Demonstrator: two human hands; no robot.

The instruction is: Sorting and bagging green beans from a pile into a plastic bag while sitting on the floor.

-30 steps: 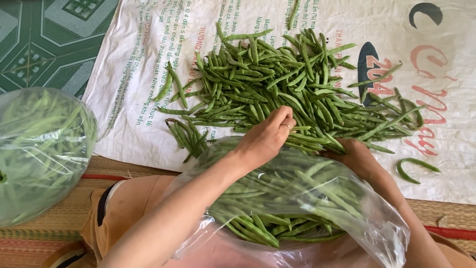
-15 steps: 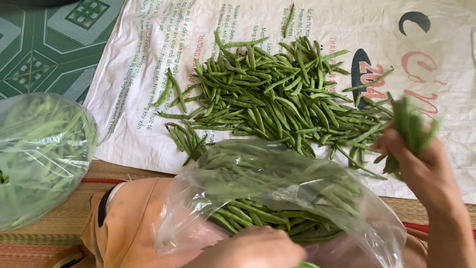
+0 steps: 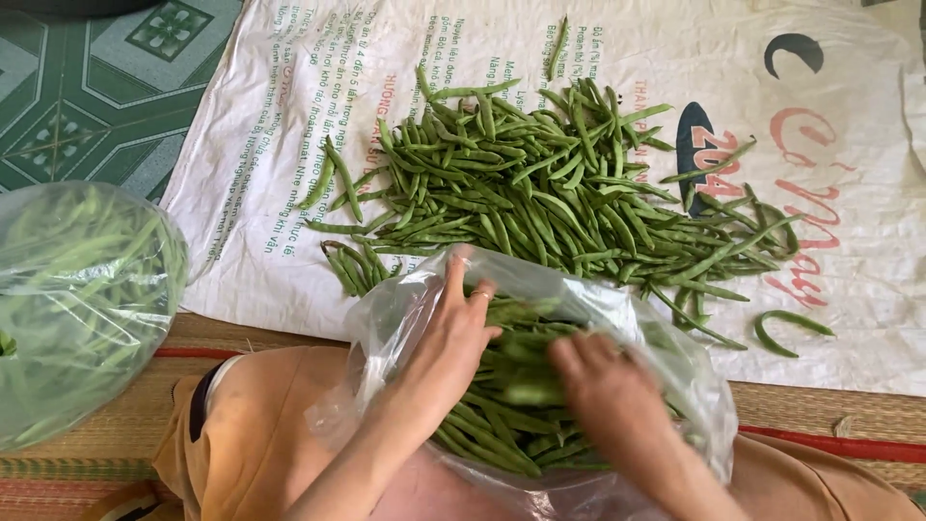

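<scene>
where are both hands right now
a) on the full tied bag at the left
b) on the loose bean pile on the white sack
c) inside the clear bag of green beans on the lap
c: the left hand and the right hand are both in the mouth of the clear plastic bag, on the green beans inside it.

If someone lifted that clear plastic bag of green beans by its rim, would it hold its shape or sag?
The bag would probably sag: its thin film is wrinkled and slumps around the beans. It likely feels fairly heavy, being well filled. The open mouth, where the left hand and right hand reach in, might spill beans if tipped.
</scene>
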